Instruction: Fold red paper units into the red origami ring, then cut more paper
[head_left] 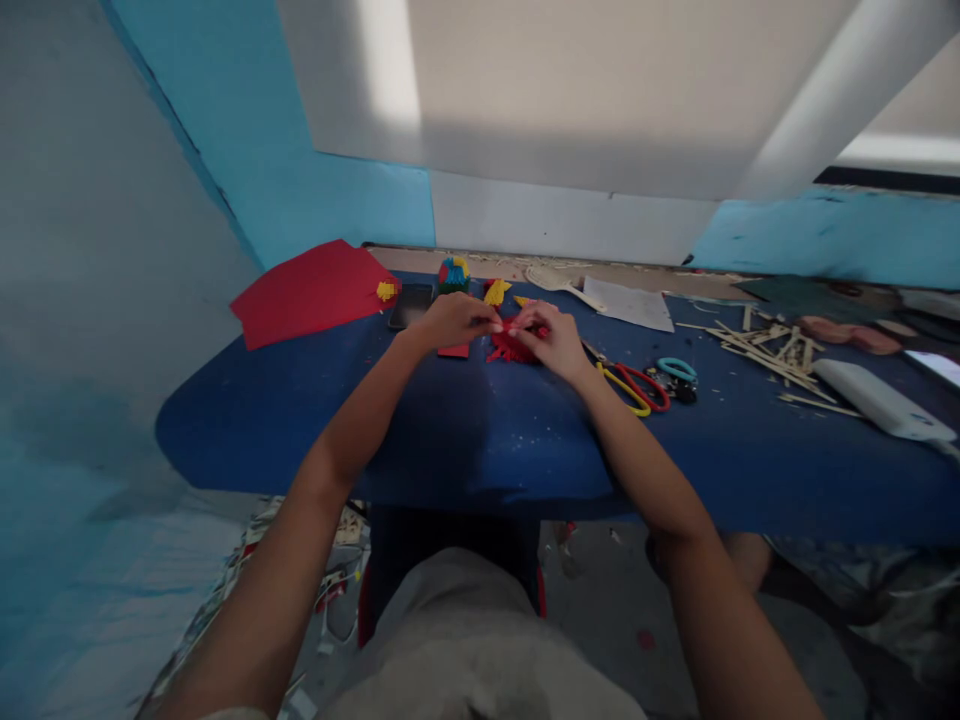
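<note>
My left hand and my right hand meet over the blue table, fingertips pinched close together. Between and beneath them is a red fringed piece, which looks like cut paper or felt. Both hands seem to grip it, though the fingers hide its upper part. A small red square lies under my left wrist. Just beyond the hands are yellow pieces and a small multicoloured ball-like object. A dark phone rests to the left of my left hand.
A large red sheet with a yellow piece covers the table's left. Right of my hands lie scissors with red and yellow handles, blue-handled cutters, wooden sticks, a white glue gun or power strip and white paper.
</note>
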